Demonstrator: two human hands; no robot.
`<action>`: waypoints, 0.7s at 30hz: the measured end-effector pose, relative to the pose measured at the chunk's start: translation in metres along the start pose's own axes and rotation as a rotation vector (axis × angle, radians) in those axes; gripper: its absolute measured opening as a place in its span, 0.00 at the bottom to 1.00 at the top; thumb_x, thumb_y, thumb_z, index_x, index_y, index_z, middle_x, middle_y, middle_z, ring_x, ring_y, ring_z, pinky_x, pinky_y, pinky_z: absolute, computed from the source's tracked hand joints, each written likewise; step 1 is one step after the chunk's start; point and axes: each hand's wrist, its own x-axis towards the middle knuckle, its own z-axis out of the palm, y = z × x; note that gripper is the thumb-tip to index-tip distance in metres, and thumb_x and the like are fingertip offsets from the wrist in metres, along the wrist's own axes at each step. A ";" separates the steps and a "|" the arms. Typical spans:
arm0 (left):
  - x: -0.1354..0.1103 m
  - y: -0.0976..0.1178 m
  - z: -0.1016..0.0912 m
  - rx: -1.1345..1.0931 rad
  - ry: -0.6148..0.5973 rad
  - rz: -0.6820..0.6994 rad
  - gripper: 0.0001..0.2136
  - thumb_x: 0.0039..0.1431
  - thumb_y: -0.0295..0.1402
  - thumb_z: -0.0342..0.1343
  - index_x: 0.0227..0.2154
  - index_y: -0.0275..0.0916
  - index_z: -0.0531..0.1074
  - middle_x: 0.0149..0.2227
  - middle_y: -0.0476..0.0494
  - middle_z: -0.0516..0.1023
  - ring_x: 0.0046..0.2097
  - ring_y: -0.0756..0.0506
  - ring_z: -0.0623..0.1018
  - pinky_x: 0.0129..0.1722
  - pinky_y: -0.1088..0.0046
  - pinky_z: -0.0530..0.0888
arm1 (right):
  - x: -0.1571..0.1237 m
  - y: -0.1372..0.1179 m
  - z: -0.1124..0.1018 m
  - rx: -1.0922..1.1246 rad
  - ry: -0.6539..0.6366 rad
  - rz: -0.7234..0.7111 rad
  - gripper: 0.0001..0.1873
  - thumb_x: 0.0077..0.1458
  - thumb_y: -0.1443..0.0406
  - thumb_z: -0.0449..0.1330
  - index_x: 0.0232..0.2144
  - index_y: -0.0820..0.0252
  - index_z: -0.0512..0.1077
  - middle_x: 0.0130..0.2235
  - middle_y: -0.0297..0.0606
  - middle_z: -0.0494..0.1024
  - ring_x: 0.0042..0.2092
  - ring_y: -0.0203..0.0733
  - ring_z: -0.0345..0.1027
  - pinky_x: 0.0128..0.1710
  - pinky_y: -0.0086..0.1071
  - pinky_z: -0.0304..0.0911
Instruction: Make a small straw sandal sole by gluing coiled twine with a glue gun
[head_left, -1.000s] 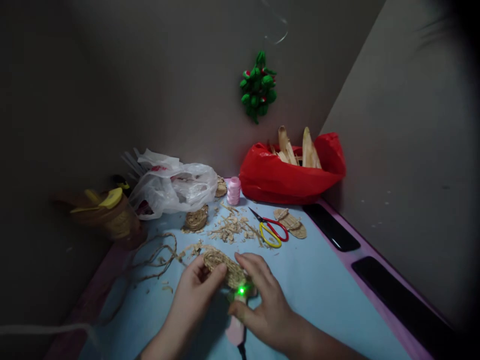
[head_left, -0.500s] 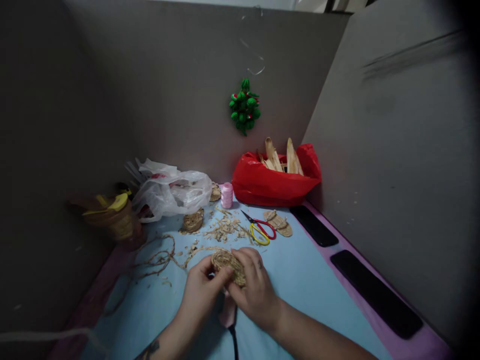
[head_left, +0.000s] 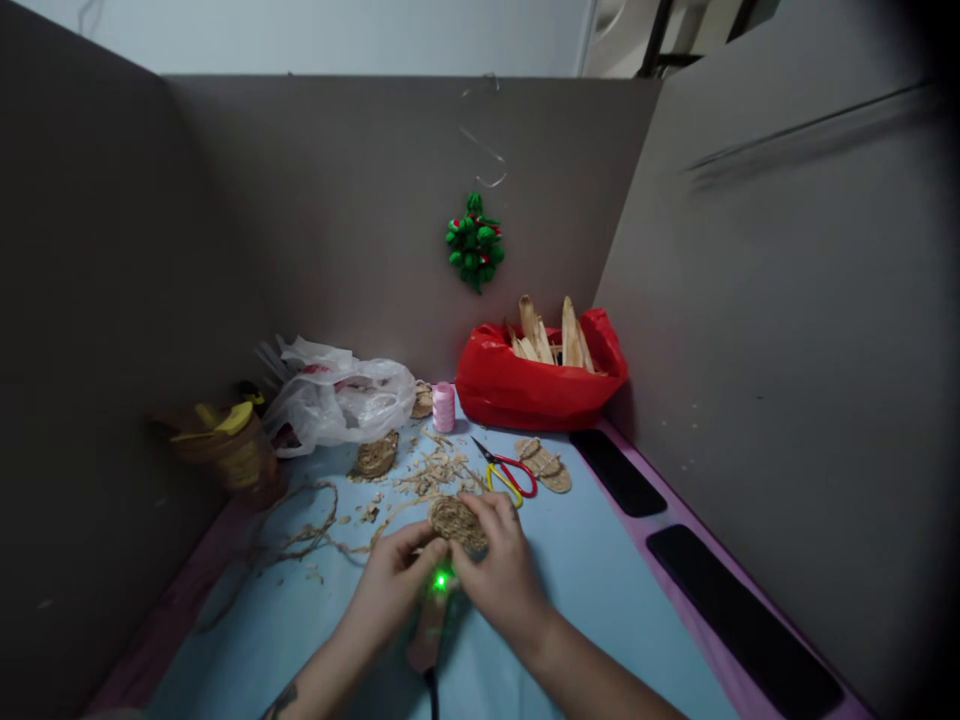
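Between both hands is an oval coil of braided straw [head_left: 457, 523], tilted so its flat spiral side shows. My left hand [head_left: 401, 565] pinches its left and lower edge with thumb and fingers. My right hand [head_left: 499, 560] wraps its right side, fingers over the top edge and thumb below. A straw cord [head_left: 360, 548] runs left from near the coil along the table. Just below the hands is a pinkish corded tool [head_left: 427, 635] with a lit green light and a black cable; the thumbs are close above it and its tip is unclear.
Behind the hands are straw scraps [head_left: 435, 472], scissors [head_left: 506, 475], oval woven pieces [head_left: 544, 465], another coil [head_left: 376, 455] and pink thread [head_left: 444, 408]. A red bag of husks [head_left: 536, 395], clear plastic bag [head_left: 341, 400], pot [head_left: 240, 460] and two black slabs [head_left: 739, 615] stand around the edges.
The camera view has tilted up and shifted slightly. The straw coil has turned a little in my hands, showing more of its flat face. The tool's green light is visible now.
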 end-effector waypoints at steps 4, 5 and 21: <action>0.005 -0.005 -0.001 -0.030 0.088 0.022 0.14 0.46 0.43 0.63 0.24 0.35 0.75 0.25 0.47 0.76 0.29 0.48 0.73 0.31 0.75 0.68 | 0.002 0.005 0.000 0.031 -0.045 0.011 0.23 0.45 0.72 0.60 0.47 0.59 0.70 0.41 0.42 0.70 0.45 0.48 0.68 0.47 0.43 0.68; 0.006 -0.008 -0.003 -0.044 0.124 0.023 0.14 0.45 0.42 0.64 0.25 0.35 0.75 0.25 0.47 0.76 0.29 0.48 0.73 0.31 0.75 0.68 | 0.001 0.006 0.000 0.038 -0.061 -0.001 0.23 0.45 0.72 0.60 0.47 0.58 0.70 0.41 0.41 0.70 0.45 0.48 0.69 0.46 0.42 0.68; 0.004 -0.030 -0.017 -0.171 0.203 -0.098 0.17 0.43 0.45 0.66 0.22 0.33 0.73 0.20 0.50 0.70 0.23 0.53 0.66 0.25 0.79 0.64 | 0.002 0.002 0.000 0.016 0.014 -0.283 0.22 0.49 0.64 0.66 0.47 0.58 0.68 0.38 0.41 0.73 0.40 0.47 0.67 0.41 0.43 0.67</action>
